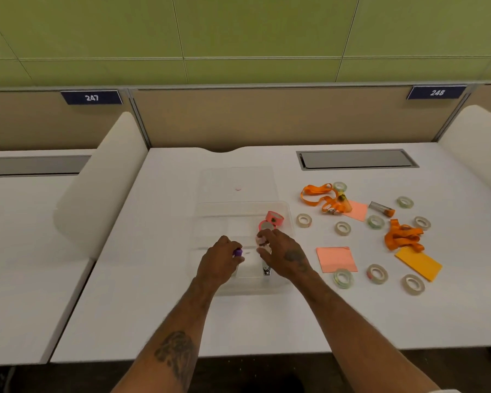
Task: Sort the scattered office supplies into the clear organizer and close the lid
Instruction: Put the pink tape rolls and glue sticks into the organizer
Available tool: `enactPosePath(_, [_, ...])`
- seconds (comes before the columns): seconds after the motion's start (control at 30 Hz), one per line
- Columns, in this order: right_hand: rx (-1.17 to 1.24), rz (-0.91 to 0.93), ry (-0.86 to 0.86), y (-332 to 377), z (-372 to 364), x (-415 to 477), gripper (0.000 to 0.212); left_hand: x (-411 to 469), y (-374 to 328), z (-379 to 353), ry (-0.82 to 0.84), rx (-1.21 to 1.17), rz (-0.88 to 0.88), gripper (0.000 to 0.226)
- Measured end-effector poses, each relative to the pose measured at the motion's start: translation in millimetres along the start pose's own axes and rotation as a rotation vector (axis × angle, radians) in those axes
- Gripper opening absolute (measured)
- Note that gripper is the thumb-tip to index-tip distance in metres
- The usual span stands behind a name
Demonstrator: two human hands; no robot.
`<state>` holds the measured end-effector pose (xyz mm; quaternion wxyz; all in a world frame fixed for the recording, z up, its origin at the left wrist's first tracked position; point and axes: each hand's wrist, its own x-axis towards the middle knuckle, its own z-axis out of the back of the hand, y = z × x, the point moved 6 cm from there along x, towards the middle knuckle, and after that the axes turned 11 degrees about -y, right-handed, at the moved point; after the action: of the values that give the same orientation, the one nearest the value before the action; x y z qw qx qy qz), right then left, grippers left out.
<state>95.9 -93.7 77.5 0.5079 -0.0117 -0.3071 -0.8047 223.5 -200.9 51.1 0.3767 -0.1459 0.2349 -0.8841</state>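
Observation:
The clear organizer (pixel 210 219) sits mid-desk, and its clear lid (pixel 236 180) lies flat just behind it. Both hands are over the organizer. My left hand (pixel 220 260) grips a small purple-capped item (pixel 237 252). My right hand (pixel 284 253) pinches a small pinkish item (pixel 261 240) above the right side. Pink tape rolls (pixel 275 217) and a metal clip-like piece (pixel 266 270) lie inside. Scattered to the right are several tape rolls (pixel 342 228), two orange lanyards (pixel 321 197), pink sticky notes (pixel 336 258), an orange note (pixel 418 263) and a glue stick (pixel 381 209).
A recessed grey cable hatch (pixel 357 159) sits at the back right of the white desk (pixel 153 307). White curved dividers (pixel 102 177) flank the desk on both sides. A beige partition (pixel 267 117) closes the back.

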Motion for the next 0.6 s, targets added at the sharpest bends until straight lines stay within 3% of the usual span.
enactPosePath(0.2, [-0.006, -0.013, 0.048, 10, -15, -8, 0.033, -1, 11, -7, -0.031, 0.137, 0.008, 0.029])
enactPosePath(0.43, [0.034, -0.032, -0.049, 15, -11, -6, 0.034, 2, 22, -3, -0.064, 0.268, -0.025, 0.044])
enactPosePath(0.6, [-0.082, -0.054, 0.064, 12, -29, -8, 0.035, 4, 26, 0, -0.057, 0.308, -0.018, 0.054])
